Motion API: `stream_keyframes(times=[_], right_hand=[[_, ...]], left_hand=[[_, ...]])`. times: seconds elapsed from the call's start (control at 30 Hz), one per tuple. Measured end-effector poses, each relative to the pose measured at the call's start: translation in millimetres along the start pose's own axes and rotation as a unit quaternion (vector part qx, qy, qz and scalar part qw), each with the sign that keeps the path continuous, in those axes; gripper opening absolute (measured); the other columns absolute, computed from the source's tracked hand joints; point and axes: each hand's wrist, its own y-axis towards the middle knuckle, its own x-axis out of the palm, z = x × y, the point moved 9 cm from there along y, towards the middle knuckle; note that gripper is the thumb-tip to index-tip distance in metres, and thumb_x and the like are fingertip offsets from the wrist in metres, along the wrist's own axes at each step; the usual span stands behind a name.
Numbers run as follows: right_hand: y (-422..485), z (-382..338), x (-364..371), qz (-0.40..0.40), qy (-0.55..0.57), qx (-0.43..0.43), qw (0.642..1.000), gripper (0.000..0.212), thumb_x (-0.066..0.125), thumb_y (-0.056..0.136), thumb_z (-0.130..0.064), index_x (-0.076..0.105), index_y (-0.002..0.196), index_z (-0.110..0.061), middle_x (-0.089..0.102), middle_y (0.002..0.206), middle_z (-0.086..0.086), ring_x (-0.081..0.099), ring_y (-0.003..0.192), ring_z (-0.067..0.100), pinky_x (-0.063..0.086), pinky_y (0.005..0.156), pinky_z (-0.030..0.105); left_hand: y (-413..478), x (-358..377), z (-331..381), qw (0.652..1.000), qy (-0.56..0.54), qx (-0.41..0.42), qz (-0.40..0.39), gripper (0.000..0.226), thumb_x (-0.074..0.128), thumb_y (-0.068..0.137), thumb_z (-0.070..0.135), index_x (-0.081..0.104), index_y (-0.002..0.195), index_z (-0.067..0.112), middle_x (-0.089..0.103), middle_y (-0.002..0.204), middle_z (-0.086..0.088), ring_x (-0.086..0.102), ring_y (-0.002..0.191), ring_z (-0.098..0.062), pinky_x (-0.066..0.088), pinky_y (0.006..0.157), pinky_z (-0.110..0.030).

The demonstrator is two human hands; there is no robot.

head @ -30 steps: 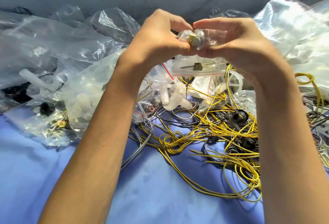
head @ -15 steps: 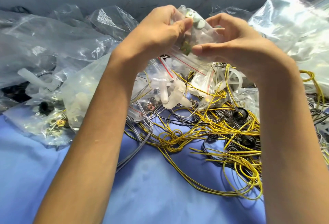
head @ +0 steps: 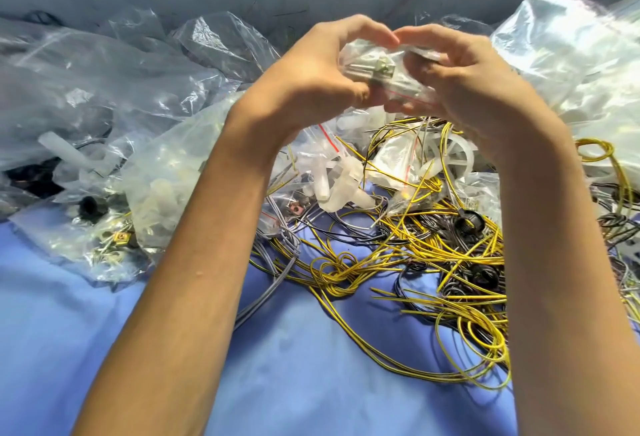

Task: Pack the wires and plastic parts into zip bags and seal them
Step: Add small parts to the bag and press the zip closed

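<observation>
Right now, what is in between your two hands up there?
A small clear zip bag with a little metal part inside. The left hand and the right hand both grip it, as the head view shows.

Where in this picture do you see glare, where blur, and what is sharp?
Head view: glare washes out the big bag at upper right; head view: the held zip bag is slightly blurred; head view: the yellow wires are sharp.

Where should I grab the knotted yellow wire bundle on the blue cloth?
Probably at the knot, coming down from above on the near side: it is the thickest, most compact part, with bare blue cloth in front and tangled wires behind.
</observation>
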Motion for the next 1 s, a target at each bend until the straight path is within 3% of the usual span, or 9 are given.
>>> stream_keyframes(times=[0.07, 0.23, 0.37, 0.47, 0.67, 0.77, 0.87, 0.93, 1.0], right_hand=[[-1.2, -2.8, 0.9, -0.022, -0.002, -0.018, 1.000, 0.016, 0.056, 0.095, -0.018, 0.063, 0.109, -0.018, 0.064, 0.094, 0.007, 0.068, 0.069, 0.009, 0.054, 0.065, 0.019], [-4.5, -6.6, 6.3, -0.083, -0.040, -0.056, 0.994, 0.047, 0.077, 0.063, -0.037, 0.065, 0.108, -0.026, 0.069, 0.097, 0.000, 0.065, 0.086, 0.011, 0.051, 0.082, 0.022], [-1.3, -8.8, 5.2, -0.056, -0.070, -0.072, 0.993, 0.027, 0.075, 0.077, -0.019, 0.066, 0.103, -0.025, 0.066, 0.082, -0.006, 0.059, 0.068, 0.004, 0.050, 0.068, 0.017], [-0.4, -8.3, 3.0, -0.036, -0.088, -0.064, 0.993, 0.006, 0.063, 0.091, -0.017, 0.068, 0.090, -0.019, 0.061, 0.069, -0.004, 0.049, 0.051, 0.003, 0.044, 0.055, 0.017], [2.9, -4.1, -4.7, 0.029, -0.127, -0.029, 0.991, 0.036, 0.059, 0.093, -0.034, 0.055, 0.062, -0.015, 0.055, 0.042, -0.004, 0.040, 0.043, 0.012, 0.032, 0.047, 0.021], [3.9, -3.5, -8.6, 0.061, -0.145, -0.029, 0.987, 0.044, 0.059, 0.090, -0.045, 0.049, 0.058, -0.017, 0.051, 0.047, -0.005, 0.042, 0.045, 0.010, 0.035, 0.052, 0.023], [4.1, -3.0, -10.2, 0.073, -0.137, -0.017, 0.988, 0.029, 0.058, 0.088, -0.051, 0.058, 0.081, -0.023, 0.057, 0.071, -0.009, 0.049, 0.050, -0.003, 0.044, 0.053, 0.016], [3.4, 0.6, -8.0, 0.040, -0.114, 0.001, 0.993, 0.027, 0.060, 0.087, -0.051, 0.059, 0.095, -0.026, 0.059, 0.087, -0.008, 0.054, 0.061, -0.007, 0.049, 0.058, 0.014], [1.1, 4.7, -1.0, -0.016, -0.102, 0.012, 0.995, 0.026, 0.065, 0.082, -0.051, 0.059, 0.087, -0.025, 0.058, 0.092, -0.002, 0.057, 0.074, 0.001, 0.053, 0.067, 0.021]], left_hand=[[0.6, -2.4, -0.3, 1.000, 0.015, -0.001, 0.025, 0.040, 0.069, 0.075, -0.009, 0.063, 0.106, 0.016, 0.063, 0.080, 0.001, 0.056, 0.063, -0.002, 0.047, 0.062, -0.014], [2.5, -9.1, -2.9, 0.997, 0.055, 0.001, 0.052, 0.033, 0.076, 0.074, 0.006, 0.067, 0.102, 0.021, 0.070, 0.092, -0.007, 0.064, 0.072, -0.010, 0.054, 0.071, -0.023], [3.4, -7.1, -4.4, 0.998, 0.055, 0.001, 0.028, 0.023, 0.072, 0.082, 0.012, 0.062, 0.101, 0.021, 0.069, 0.086, -0.006, 0.061, 0.071, -0.012, 0.055, 0.077, -0.035], [5.7, -4.0, -4.5, 0.993, 0.115, -0.004, -0.001, 0.014, 0.068, 0.086, 0.028, 0.061, 0.096, 0.022, 0.062, 0.077, 0.007, 0.052, 0.068, -0.005, 0.044, 0.066, -0.021], [-3.2, 14.0, -4.5, 0.992, 0.087, -0.019, -0.086, 0.024, 0.065, 0.088, 0.011, 0.060, 0.103, -0.008, 0.066, 0.098, -0.028, 0.055, 0.079, -0.019, 0.043, 0.076, -0.032], [-4.0, 18.2, -0.4, 0.994, 0.067, -0.013, -0.086, 0.009, 0.063, 0.087, 0.002, 0.060, 0.093, -0.004, 0.064, 0.088, -0.027, 0.056, 0.073, -0.022, 0.044, 0.070, -0.030], [0.2, 11.5, -1.8, 0.997, 0.055, -0.022, -0.042, 0.013, 0.062, 0.086, 0.000, 0.056, 0.078, 0.009, 0.060, 0.078, -0.019, 0.054, 0.069, -0.022, 0.041, 0.059, -0.027], [2.2, 2.7, -4.9, 0.999, 0.013, -0.032, -0.004, 0.015, 0.061, 0.085, -0.003, 0.056, 0.076, 0.008, 0.060, 0.074, -0.017, 0.055, 0.065, -0.021, 0.042, 0.057, -0.027], [2.8, -4.9, -6.3, 0.998, -0.033, -0.031, 0.031, 0.017, 0.061, 0.084, -0.005, 0.056, 0.075, 0.010, 0.059, 0.069, -0.008, 0.055, 0.057, -0.011, 0.043, 0.054, -0.020]])
